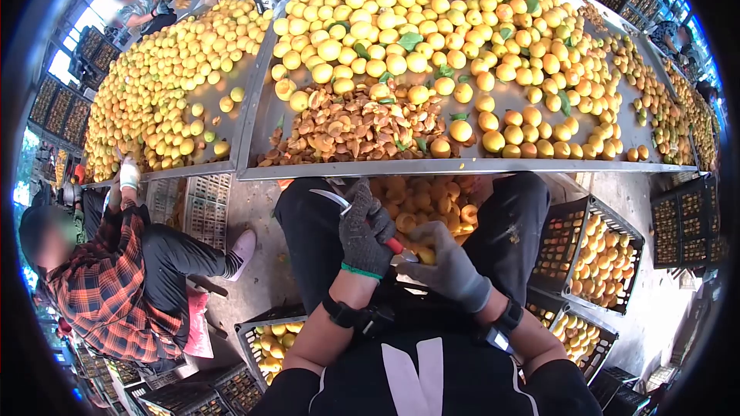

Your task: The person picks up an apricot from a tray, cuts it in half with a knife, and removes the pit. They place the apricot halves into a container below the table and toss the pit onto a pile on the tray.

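My left hand [365,233], in a dark grey knit glove with a green cuff, is closed around a tool with a red handle [395,246]. A curved metal blade [330,198] sticks out on the far side of the same fist. Close to the tool's red end, my right hand [447,263], in a lighter grey glove, grips a yellow apricot [423,255], mostly covered by the fingers. Both hands are above my lap. Beyond them, between my knees, lie many orange apricot halves [420,202].
A metal-rimmed table [462,167] ahead bears heaped whole apricots [432,15] and a pile of brownish-orange pieces [362,127]. Crates of fruit [601,262] stand at my right, another crate [270,343] at my left. A person in a plaid shirt [108,293] sits at left; others work farther off.
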Tool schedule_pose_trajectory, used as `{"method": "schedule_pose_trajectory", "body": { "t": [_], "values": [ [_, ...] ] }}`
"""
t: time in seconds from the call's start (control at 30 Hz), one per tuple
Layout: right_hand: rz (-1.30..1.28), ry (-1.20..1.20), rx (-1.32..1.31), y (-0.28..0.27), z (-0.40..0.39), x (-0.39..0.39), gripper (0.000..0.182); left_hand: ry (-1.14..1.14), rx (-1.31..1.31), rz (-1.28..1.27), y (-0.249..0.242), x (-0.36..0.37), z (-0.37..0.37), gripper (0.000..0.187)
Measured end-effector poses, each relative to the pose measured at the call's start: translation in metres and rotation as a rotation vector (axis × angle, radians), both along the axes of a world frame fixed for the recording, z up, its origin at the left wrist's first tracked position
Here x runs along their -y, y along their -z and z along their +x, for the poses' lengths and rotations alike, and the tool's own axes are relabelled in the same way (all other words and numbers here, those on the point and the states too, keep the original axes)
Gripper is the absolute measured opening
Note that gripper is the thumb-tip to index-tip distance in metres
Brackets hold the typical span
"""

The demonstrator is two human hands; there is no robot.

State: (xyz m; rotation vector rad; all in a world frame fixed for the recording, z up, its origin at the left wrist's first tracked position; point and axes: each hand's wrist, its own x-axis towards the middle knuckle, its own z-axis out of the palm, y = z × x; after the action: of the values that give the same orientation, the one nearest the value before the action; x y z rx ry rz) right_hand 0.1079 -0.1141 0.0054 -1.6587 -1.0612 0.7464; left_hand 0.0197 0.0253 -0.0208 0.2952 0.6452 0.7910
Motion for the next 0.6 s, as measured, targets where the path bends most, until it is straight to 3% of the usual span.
{"method": "schedule_pose_trajectory", "body": {
  "t": [0.03,0.1,0.13,0.2,0.33,0.4,0.6],
  "values": [
    [-0.001,0.001,-0.002,0.005,0.001,0.004,0.035,0.048,0.019,0.046,-0.008,0.000,-0.002,0.018],
    [0.059,-0.126,-1.167,0.023,0.005,0.017,0.046,0.097,0.038,0.084,-0.022,0.003,-0.003,0.017],
    [0.054,-0.123,-1.169,0.028,0.004,0.017,0.046,0.104,0.072,0.117,-0.028,0.005,-0.004,0.017],
    [-0.045,0.032,-1.525,0.035,0.000,0.015,0.050,0.110,0.105,0.155,-0.035,0.008,-0.005,0.017],
    [-0.142,-0.024,-1.389,0.016,-0.002,0.022,0.049,0.125,0.122,0.288,-0.035,0.017,-0.005,0.016],
    [-0.321,-0.189,-0.974,0.014,0.005,0.031,0.050,0.139,0.174,0.340,-0.034,0.022,-0.006,0.016],
    [-0.307,-0.264,-1.029,-0.001,0.004,0.034,0.045,0.191,0.315,0.438,-0.030,0.029,-0.018,0.021]
  ]
}}
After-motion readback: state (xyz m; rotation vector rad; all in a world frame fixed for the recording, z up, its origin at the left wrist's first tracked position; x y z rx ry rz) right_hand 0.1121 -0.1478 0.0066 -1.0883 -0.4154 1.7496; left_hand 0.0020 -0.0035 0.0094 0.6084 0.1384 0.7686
